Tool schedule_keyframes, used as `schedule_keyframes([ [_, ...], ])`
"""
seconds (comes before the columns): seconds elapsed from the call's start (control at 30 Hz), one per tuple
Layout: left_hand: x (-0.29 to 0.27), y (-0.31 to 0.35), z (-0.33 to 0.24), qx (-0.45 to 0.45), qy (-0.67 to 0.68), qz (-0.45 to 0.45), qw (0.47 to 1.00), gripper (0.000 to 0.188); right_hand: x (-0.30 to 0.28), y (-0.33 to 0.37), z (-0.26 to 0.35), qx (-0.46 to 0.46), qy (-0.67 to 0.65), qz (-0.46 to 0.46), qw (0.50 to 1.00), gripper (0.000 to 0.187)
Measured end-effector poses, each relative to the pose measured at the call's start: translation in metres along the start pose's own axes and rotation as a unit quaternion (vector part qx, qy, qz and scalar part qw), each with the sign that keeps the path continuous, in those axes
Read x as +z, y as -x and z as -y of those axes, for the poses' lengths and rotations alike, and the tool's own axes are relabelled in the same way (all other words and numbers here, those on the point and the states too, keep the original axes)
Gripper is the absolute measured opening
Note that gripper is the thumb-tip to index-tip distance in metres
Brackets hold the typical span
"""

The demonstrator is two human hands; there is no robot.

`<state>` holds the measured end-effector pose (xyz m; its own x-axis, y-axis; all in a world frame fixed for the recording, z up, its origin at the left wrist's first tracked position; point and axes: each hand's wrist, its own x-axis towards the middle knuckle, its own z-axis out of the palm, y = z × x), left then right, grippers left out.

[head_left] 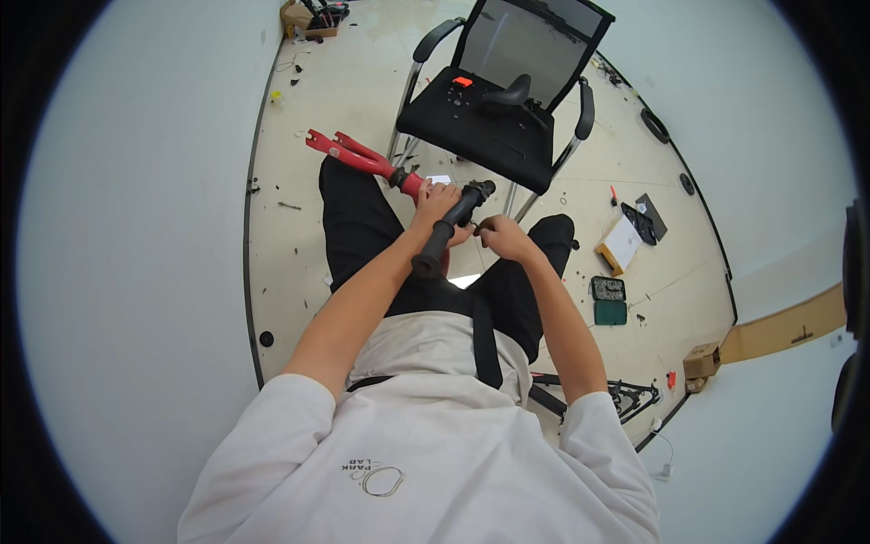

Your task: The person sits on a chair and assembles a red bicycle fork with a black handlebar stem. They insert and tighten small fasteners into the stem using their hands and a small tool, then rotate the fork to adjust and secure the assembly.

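Note:
A red bicycle fork lies across my left thigh, its two prongs pointing to the far left. At its near end sits a black handlebar with a rubber grip, angled toward my lap. My left hand is wrapped round the red tube beside the bar, its fingers partly hidden behind it. Just right of the bar, my right hand is closed, fingertips close to the clamp area. A small dark piece shows at those fingertips, too small to name.
A black office chair stands ahead, holding a bicycle saddle, an orange piece and small parts. On the floor at right are a green case, a white-and-yellow box and a cardboard box. A dark bicycle frame lies near my right elbow.

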<state>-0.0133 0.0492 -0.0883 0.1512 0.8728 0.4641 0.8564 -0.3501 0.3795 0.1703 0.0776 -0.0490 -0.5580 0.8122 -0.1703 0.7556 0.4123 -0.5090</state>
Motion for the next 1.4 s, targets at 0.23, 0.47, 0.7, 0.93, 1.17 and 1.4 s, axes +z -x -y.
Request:
schedule_keyframes([
  [0.23, -0.008, -0.002, -0.002, 0.001, -0.005, 0.01, 1.0, 0.053, -0.009, 0.004, 0.001, 0.006, -0.087, -0.009, 0.996, 0.021],
  [0.47, 0.0, -0.002, -0.001, 0.014, -0.006, -0.017, 1.0, 0.051, -0.015, 0.005, 0.011, 0.003, 0.076, -0.084, 0.994, 0.02],
  [0.7, 0.002, -0.002, -0.003, 0.018, 0.004, -0.037, 0.999, 0.05, -0.006, 0.004, 0.0, 0.036, -0.048, -0.044, 0.997, 0.018],
  [0.93, 0.002, -0.003, -0.002, 0.011, -0.021, -0.018, 1.0, 0.047, -0.009, 0.006, 0.006, -0.035, -0.027, -0.079, 0.996, 0.016],
  [1.17, 0.002, -0.001, -0.004, 0.02, -0.003, -0.036, 0.999, 0.047, 0.007, 0.009, 0.004, -0.013, -0.034, -0.159, 0.987, 0.013],
  [1.4, -0.001, -0.001, -0.005, 0.015, 0.002, -0.014, 1.0, 0.05, 0.003, 0.009, 0.001, -0.034, -0.056, -0.076, 0.995, 0.018],
])
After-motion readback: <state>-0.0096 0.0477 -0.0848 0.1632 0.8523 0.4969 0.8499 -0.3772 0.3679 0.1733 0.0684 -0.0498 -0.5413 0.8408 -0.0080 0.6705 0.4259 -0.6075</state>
